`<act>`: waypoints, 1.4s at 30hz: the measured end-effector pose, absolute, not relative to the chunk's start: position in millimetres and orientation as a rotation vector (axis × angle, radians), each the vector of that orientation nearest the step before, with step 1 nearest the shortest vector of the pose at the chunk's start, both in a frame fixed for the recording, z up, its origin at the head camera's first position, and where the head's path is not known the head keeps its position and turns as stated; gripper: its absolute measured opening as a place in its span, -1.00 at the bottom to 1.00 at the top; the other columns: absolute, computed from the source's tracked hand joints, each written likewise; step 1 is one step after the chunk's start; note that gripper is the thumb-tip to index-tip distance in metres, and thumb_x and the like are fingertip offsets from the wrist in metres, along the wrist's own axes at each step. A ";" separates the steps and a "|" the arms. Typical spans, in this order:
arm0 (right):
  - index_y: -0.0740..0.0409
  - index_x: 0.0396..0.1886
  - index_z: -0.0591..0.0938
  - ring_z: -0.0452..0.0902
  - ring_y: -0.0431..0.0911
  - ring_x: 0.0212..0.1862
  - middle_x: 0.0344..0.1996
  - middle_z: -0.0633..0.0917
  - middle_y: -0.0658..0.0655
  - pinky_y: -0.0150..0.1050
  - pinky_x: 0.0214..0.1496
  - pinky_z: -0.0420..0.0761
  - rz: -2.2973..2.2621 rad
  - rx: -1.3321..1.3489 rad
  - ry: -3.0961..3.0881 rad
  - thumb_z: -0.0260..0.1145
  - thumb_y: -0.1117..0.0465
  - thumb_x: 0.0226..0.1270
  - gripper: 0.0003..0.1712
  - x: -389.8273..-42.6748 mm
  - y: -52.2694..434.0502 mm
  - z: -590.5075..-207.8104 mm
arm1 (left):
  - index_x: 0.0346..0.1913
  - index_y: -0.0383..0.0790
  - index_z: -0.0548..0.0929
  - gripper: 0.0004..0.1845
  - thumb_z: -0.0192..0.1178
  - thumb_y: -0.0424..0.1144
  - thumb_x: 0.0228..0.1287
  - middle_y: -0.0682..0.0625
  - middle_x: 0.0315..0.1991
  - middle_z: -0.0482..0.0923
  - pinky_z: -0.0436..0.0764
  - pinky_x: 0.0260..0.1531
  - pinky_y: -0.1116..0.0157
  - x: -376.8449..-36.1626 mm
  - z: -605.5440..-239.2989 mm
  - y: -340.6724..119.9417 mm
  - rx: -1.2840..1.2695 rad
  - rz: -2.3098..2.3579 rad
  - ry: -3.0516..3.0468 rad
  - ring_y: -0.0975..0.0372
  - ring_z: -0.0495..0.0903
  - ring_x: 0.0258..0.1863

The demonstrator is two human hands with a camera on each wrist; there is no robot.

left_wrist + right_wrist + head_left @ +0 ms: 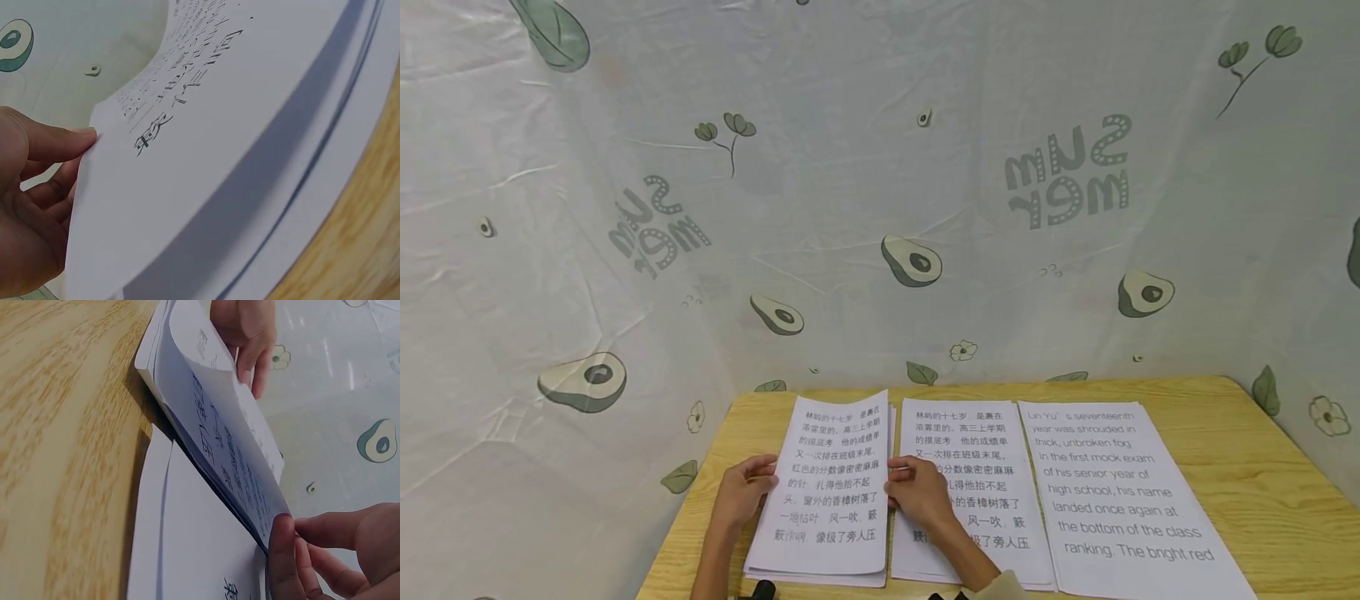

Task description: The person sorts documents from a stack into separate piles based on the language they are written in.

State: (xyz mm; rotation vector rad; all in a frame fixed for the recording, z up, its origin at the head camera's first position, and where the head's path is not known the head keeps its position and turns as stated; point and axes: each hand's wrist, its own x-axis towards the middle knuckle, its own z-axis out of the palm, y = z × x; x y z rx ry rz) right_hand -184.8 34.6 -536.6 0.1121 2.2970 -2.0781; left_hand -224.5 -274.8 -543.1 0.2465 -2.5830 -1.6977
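Observation:
A printed sheet of paper with Chinese text is raised over the left paper stack, bowing along its length. My left hand pinches its left edge; in the left wrist view the thumb lies on the printed face with fingers behind. At the opposite edge my right hand pinches the same sheet between thumb and fingers, as the right wrist view shows. Print is visible on the page under the lifted sheet. My right wrist passes over the middle stack, hiding some of its text.
To the right lies a stack with large English print, close beside the middle one. All the papers are on a wooden table. A pale curtain with avocado patterns hangs behind and at the sides.

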 end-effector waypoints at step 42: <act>0.37 0.20 0.71 0.78 -0.09 -0.28 -0.14 0.77 0.19 -0.33 -0.28 0.76 -1.668 0.313 2.703 0.41 0.23 0.43 -0.57 -152.9 194.8 -519.3 | 0.25 -0.28 0.74 -0.60 0.40 -0.24 0.42 -0.09 -0.10 0.74 0.70 -0.42 0.38 -213.7 -537.4 -119.3 -0.069 -1.685 -2.649 0.20 0.68 -0.35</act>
